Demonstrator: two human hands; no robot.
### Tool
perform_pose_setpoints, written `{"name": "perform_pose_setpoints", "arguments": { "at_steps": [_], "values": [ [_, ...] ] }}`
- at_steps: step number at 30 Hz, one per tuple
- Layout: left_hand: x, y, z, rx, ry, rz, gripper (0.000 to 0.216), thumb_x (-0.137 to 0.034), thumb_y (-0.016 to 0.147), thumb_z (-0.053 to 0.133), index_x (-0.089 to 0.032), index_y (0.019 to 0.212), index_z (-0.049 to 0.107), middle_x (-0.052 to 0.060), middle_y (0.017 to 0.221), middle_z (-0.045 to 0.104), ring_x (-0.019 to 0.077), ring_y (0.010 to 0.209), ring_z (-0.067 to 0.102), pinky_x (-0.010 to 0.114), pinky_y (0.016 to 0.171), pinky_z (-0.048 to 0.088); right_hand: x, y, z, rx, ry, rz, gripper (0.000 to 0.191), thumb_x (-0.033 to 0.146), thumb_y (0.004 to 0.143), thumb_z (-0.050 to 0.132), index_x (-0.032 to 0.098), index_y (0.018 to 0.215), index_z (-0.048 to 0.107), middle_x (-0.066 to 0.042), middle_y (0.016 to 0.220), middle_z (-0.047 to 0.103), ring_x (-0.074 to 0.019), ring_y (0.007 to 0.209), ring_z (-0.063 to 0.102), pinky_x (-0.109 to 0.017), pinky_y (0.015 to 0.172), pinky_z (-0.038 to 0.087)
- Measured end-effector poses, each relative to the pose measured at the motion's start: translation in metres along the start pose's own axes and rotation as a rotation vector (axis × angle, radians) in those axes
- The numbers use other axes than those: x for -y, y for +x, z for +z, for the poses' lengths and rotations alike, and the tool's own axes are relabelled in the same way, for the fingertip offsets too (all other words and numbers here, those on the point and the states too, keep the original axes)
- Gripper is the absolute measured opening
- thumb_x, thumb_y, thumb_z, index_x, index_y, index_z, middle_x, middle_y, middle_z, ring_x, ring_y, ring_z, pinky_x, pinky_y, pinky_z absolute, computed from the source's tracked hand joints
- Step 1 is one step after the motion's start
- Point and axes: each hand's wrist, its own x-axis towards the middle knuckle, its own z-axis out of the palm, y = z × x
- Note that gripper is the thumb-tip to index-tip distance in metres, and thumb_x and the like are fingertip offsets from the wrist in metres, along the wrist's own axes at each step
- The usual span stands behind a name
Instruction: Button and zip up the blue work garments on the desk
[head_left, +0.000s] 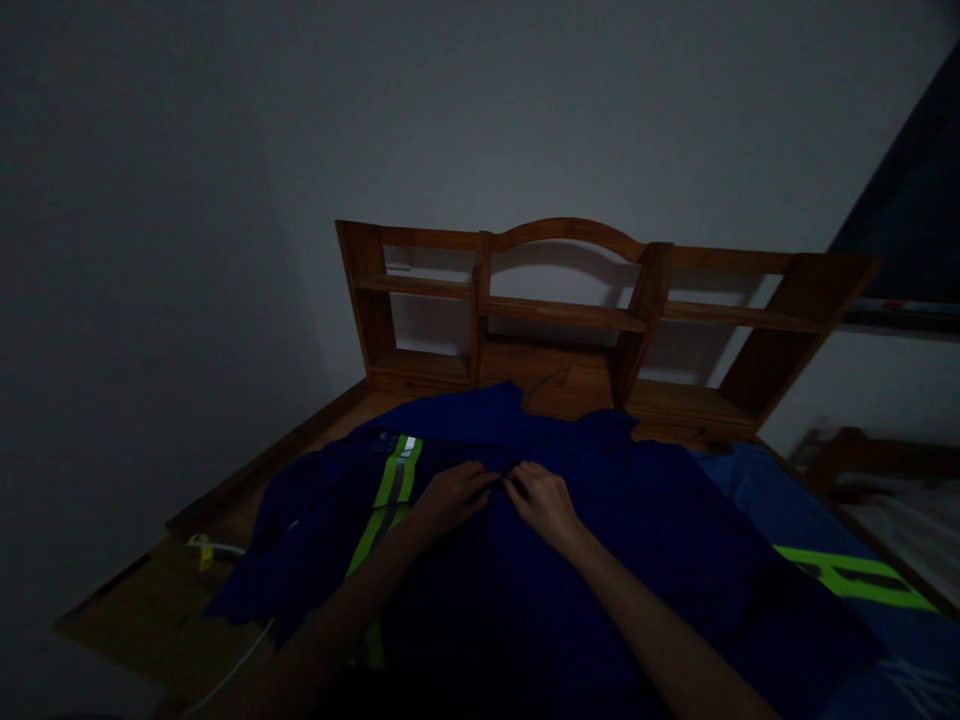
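Observation:
A dark blue work jacket (600,500) lies spread out before me, its collar end away from me. A yellow-green and silver reflective stripe (397,475) runs down its left part. My left hand (456,497) is closed, thumb and fingers pinching the cloth near the middle of the front, below the collar. Close beside it, my right hand (546,505) pinches the cloth too, with the fingertips of both hands nearly meeting. Whatever small part lies between the fingertips is too dark to make out.
Behind the jacket a wooden shelf unit (562,318) stands against the grey wall (525,120). A lighter blue garment (757,490) with a yellow-green band lies to the right. On the left, a white cable (232,665) and a yellow tag (205,553) rest by the wooden surface (142,610).

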Motion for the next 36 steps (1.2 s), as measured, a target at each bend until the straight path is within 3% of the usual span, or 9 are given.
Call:
{"name": "perform_pose_setpoints", "arguments": {
  "at_steps": [3,21,28,36],
  "values": [
    [0.0000,0.0002,0.0027,0.012,0.005,0.006,0.035,-0.019,0.087,0.047,-0.023,0.122,0.050,0.004,0.104,0.055,0.0158,0.096,0.053,0.027,0.082,0.046,-0.0006,0.0001,0.0007,0.006,0.022,0.011,0.015,0.028,0.091,0.044,0.020,0.087,0.056,-0.003,0.085,0.060,-0.0153,0.085,0.056,-0.025,0.075,0.039],
    [-0.0069,0.0035,0.0010,-0.013,-0.051,-0.030,0.024,-0.022,0.093,0.035,-0.020,0.106,0.056,0.005,0.097,0.054,0.0153,0.091,0.053,0.029,0.083,0.045,0.0031,0.0012,-0.0022,0.011,0.079,0.090,0.018,0.026,0.092,0.041,0.020,0.087,0.058,-0.004,0.088,0.062,-0.0164,0.087,0.057,-0.026,0.076,0.040],
    [-0.0059,0.0037,-0.0003,0.025,0.031,0.020,0.029,-0.021,0.093,0.034,-0.020,0.114,0.053,0.006,0.097,0.054,0.0154,0.089,0.054,0.028,0.080,0.047,0.0035,0.0015,-0.0028,0.005,0.070,0.089,0.017,0.025,0.092,0.042,0.020,0.088,0.058,-0.004,0.088,0.062,-0.0167,0.087,0.057,-0.026,0.075,0.040],
    [-0.0050,0.0025,0.0052,-0.022,0.021,-0.004,0.026,-0.021,0.093,0.036,-0.020,0.114,0.050,0.007,0.108,0.055,0.0179,0.101,0.053,0.034,0.090,0.045,0.0040,0.0015,-0.0035,-0.018,0.085,0.103,0.019,0.026,0.093,0.040,0.021,0.087,0.058,-0.004,0.088,0.062,-0.0162,0.087,0.057,-0.026,0.076,0.040]
  ]
}}
